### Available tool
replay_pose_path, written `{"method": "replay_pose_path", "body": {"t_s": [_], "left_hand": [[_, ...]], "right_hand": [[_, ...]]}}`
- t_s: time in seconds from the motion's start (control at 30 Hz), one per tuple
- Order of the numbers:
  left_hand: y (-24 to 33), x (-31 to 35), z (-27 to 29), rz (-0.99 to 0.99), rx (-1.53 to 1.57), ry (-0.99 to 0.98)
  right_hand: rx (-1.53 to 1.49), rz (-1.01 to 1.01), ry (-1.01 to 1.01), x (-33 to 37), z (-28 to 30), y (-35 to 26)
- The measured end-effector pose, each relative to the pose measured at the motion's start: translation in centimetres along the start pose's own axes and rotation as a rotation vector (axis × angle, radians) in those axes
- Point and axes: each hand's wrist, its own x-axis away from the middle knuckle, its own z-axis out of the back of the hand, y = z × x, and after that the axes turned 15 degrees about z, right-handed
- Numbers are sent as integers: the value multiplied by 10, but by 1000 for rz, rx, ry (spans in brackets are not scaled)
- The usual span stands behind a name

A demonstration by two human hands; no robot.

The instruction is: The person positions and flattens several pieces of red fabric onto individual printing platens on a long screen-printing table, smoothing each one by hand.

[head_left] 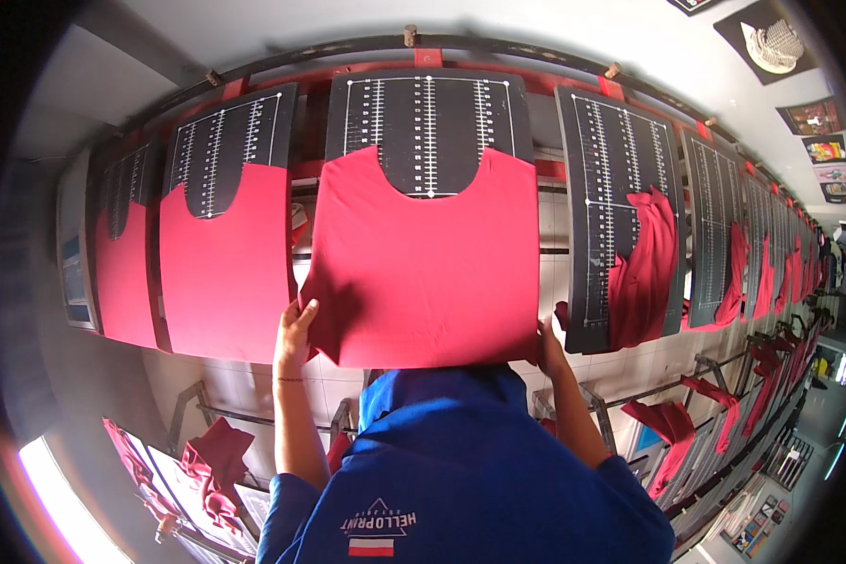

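Note:
A red cut fabric panel (423,273) with a scooped neckline lies stretched over the black printing board (399,117) in front of me. It covers the board's near part, and white scale lines show above the neckline. My left hand (296,329) is closed at the panel's near left edge, thumb on the outside and the other fingers hidden behind the cloth. On the opposite side my right hand (549,350) grips the near right edge; its fingers are partly hidden and in shadow. The cloth looks nearly smooth, with slight creases near the lower edge.
To the left, a similar board (221,122) carries a flat red panel (226,263). On the right-hand board (597,169) a red piece (650,268) lies bunched up. A dark rail (385,44) runs behind the boards. More boards with red cloth (218,465) stand behind me.

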Motion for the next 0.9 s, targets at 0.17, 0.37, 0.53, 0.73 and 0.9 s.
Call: {"method": "replay_pose_path", "body": {"t_s": [0.17, 0.37, 0.53, 0.73, 0.9], "left_hand": [[26, 8, 27, 8, -213, 48], [28, 4, 42, -65, -595, 372], [9, -11, 61, -178, -726, 552], [19, 5, 19, -315, -884, 787], [17, -1, 24, -343, -826, 836]], "right_hand": [[85, 149, -22, -33, -27, -43], [534, 394, 194, -4, -8, -81], [643, 545, 240, -13, 4, -67], [768, 522, 264, -12, 12, -65], [833, 541, 280, -8, 11, -67]]}}
